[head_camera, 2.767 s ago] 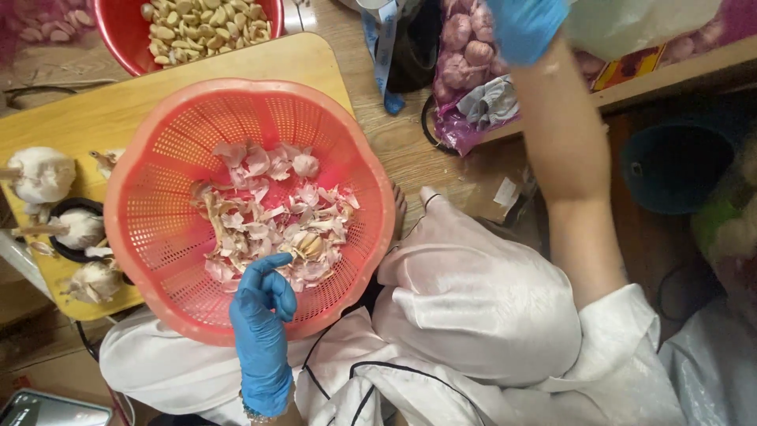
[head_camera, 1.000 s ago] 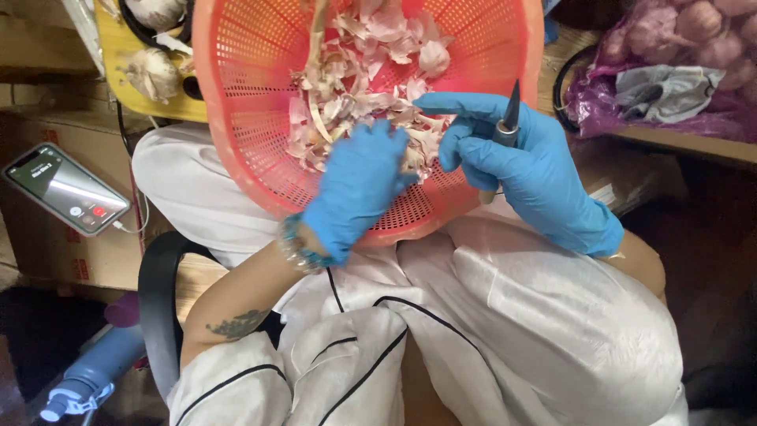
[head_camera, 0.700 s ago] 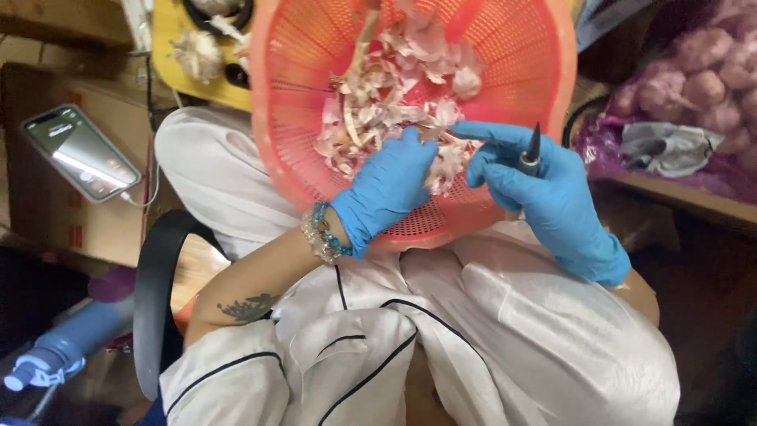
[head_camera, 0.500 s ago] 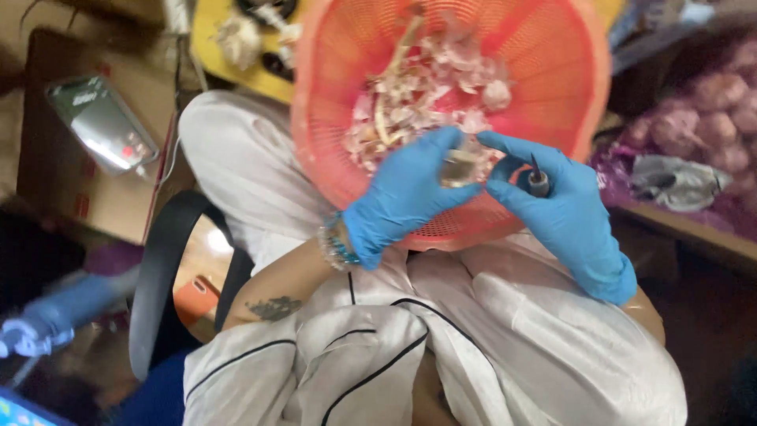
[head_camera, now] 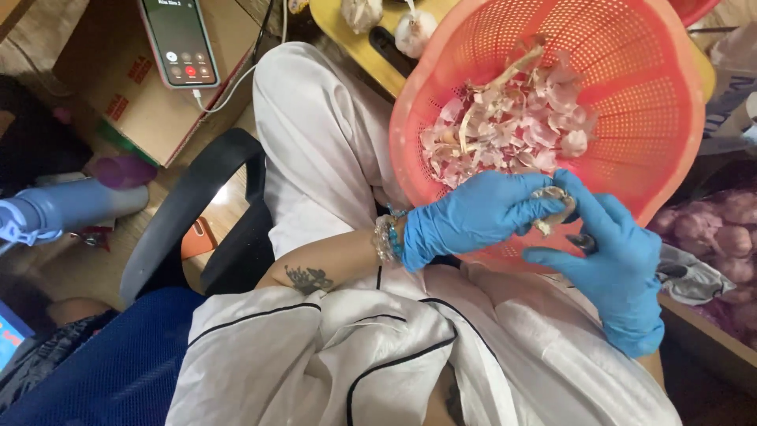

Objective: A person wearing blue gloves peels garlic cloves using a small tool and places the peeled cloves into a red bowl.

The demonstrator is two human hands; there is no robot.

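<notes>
- The small pale garlic clove with papery skin (head_camera: 552, 207) sits at about 5 o'clock of the round orange-red perforated plastic basket (head_camera: 670, 102), just over its lower rim, pinched between both hands.
- It looks light and firm under a dry, flaky skin; that skin is brittle and likely to slip, so a hold across the clove's flanks with fingertips seems the safest, leaving its ends free.
- The left hand in a blue glove (head_camera: 473, 217) is closed around the clove from 9 o'clock, fingers curled narrow on it.
- The right hand in a blue glove (head_camera: 615, 256) meets it from 4 o'clock, thumb and forefinger on the clove; a short dark-handled tool (head_camera: 585, 241) is tucked in that palm, its blade hidden.
- A heap of pinkish-white garlic skins and stalks (head_camera: 512, 126) fills the basket's middle, at 11 o'clock from the clove.
- A beaded bracelet (head_camera: 386, 237) circles the left wrist, at 9 o'clock.
- The basket rests on the white-trousered lap (head_camera: 315, 158) and against the yellow wooden desk (head_camera: 355, 47), where whole white garlic bulbs (head_camera: 414, 30) lie at 11 o'clock.
- Far off at 10 o'clock, a smartphone with a lit screen (head_camera: 180, 39) lies on a brown cardboard box (head_camera: 118, 87).
- At 3 o'clock, a bag of purple-skinned garlic bulbs (head_camera: 729, 229) lies well apart.
</notes>
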